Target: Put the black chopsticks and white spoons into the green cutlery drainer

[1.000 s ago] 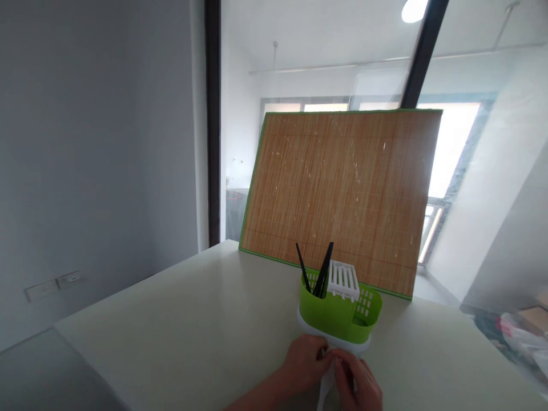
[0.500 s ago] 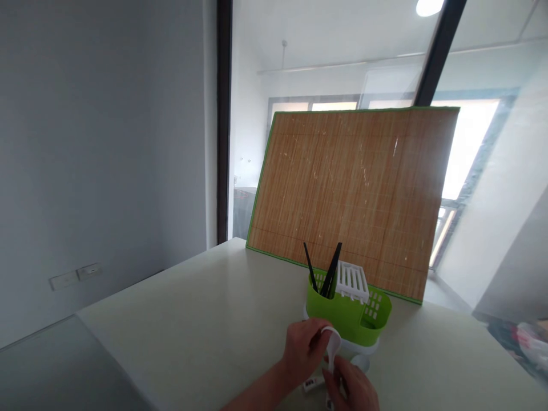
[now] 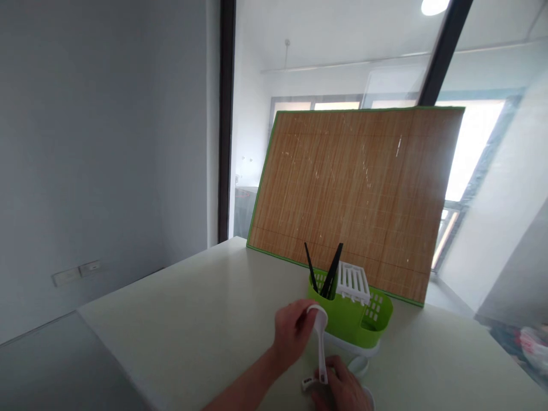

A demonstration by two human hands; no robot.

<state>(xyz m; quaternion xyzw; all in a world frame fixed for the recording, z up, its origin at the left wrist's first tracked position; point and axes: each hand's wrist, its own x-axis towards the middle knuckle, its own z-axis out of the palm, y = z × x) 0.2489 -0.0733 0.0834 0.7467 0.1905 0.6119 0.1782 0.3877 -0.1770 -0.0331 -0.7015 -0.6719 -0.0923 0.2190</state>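
Note:
A white spoon (image 3: 321, 342) stands nearly upright in front of the basket, bowl up and handle down. My left hand (image 3: 293, 331) is closed on the rim of its bowl. My right hand (image 3: 345, 388) is closed at the lower end of its handle, with the fingertips partly hidden. Beside the right fingers, a white handle end with a dark label (image 3: 307, 383) shows low over the table. Another white spoon bowl (image 3: 358, 365) lies between my right hand and the basket. A whitish rounded edge shows by my right wrist, too covered to make out.
A green utensil basket (image 3: 351, 319) on a white base stands just beyond my hands. It holds black chopsticks (image 3: 331, 271) and carries a white slatted rack (image 3: 353, 281). Behind it, a bamboo mat (image 3: 355, 188) with green edging leans against the glass on the white table (image 3: 192, 319).
My left hand has moved up and left with the spoon's bowl. My right fingers are now at the handle's lower end instead of nearer the bowl, so more of the handle shows.

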